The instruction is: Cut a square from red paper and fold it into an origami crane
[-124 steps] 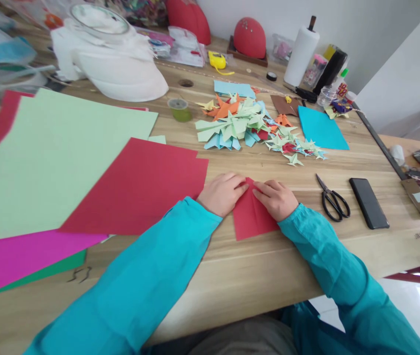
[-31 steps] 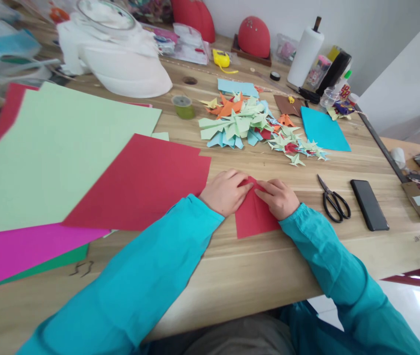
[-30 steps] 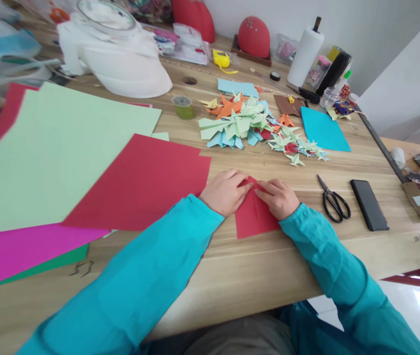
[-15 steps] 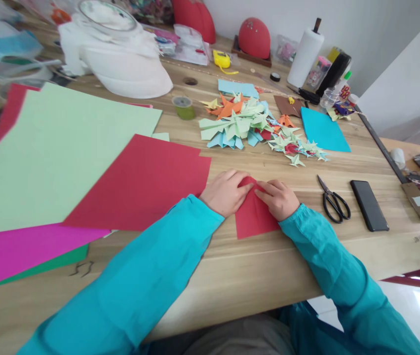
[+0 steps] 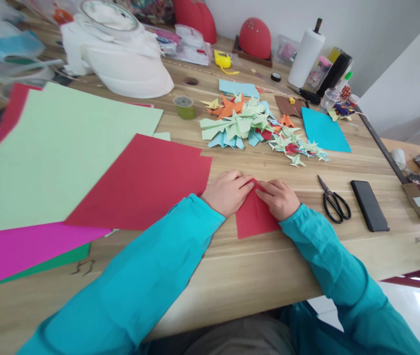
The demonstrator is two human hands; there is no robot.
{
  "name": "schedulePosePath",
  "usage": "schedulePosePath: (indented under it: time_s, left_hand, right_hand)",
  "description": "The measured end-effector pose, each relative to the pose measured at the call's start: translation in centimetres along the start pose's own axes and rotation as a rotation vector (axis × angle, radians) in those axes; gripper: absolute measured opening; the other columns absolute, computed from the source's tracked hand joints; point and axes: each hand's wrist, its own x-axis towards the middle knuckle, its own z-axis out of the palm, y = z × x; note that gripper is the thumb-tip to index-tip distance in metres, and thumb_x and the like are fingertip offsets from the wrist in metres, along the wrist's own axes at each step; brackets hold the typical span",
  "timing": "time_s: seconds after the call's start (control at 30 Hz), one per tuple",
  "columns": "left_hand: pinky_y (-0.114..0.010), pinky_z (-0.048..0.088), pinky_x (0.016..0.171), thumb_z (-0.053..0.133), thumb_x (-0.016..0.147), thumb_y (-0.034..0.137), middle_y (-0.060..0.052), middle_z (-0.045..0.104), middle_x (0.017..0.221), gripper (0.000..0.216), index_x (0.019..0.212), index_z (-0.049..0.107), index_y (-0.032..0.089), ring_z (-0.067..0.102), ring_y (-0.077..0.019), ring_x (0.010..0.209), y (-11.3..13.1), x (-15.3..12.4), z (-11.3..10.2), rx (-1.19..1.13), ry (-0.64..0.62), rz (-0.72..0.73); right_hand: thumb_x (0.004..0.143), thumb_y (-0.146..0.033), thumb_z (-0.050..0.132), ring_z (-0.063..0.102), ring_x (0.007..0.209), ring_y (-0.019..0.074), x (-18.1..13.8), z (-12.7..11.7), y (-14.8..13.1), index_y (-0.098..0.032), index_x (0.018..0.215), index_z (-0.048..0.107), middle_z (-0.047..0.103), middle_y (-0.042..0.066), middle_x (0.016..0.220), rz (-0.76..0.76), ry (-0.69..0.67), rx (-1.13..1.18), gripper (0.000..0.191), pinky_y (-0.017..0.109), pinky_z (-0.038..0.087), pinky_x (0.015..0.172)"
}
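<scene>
Near the front of the wooden surface (image 5: 213, 286), both forearms, in teal sleeves (image 5: 165, 261), angle inward from the lower corners, palms down. Between them, one small red sheet (image 5: 250, 219) lies flat, faintly creased, its far end peaked. The left hand (image 5: 227, 191) has bent fingers close together, their tips on the peak's left side; the right hand (image 5: 279, 198) is half-curled, two fingertips pressing its right side. Whether either pinches the paper, I cannot tell. One pair of scissors (image 5: 333, 199) and one phone (image 5: 370, 205) lie to the right; beyond, folded paper stars (image 5: 236, 124) overlap too much to count.
</scene>
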Motion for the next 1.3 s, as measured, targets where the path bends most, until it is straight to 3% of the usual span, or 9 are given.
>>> schedulePosePath:
  time_s: [0.83,1.13,1.3]
  left_hand:
    - [-0.040,0.043,0.078,0.038,0.091,0.024,-0.006,0.064,0.117,0.034,0.114,0.062,0.015,0.054,-0.0239,0.095,-0.59,-0.28,-0.31,0.009,-0.052,0.064]
    - [-0.041,0.044,0.070,0.041,0.088,0.024,-0.010,0.064,0.115,0.032,0.108,0.065,0.014,0.054,-0.0249,0.090,-0.21,0.11,-0.46,0.031,-0.031,0.063]
    - [-0.042,0.043,0.072,0.041,0.088,0.025,-0.009,0.064,0.116,0.034,0.110,0.065,0.014,0.052,-0.0252,0.090,-0.18,0.10,-0.61,0.004,-0.049,0.052]
  right_hand:
    - [0.090,-0.014,0.043,0.053,0.091,0.0202,0.14,-0.24,-0.17,-0.019,0.100,0.068,0.065,0.007,0.114,-0.005,0.013,-0.033,0.028,0.033,0.045,0.073]
    - [0.089,-0.014,0.044,0.048,0.110,0.0230,0.38,-0.59,-0.77,-0.021,0.098,0.069,0.064,0.005,0.116,0.060,0.010,-0.034,0.027,0.045,0.033,0.094]
    - [0.088,-0.014,0.045,0.047,0.113,0.0229,0.32,-0.60,-0.78,-0.024,0.101,0.068,0.063,0.004,0.118,0.110,-0.045,-0.003,0.028,0.046,0.029,0.098]
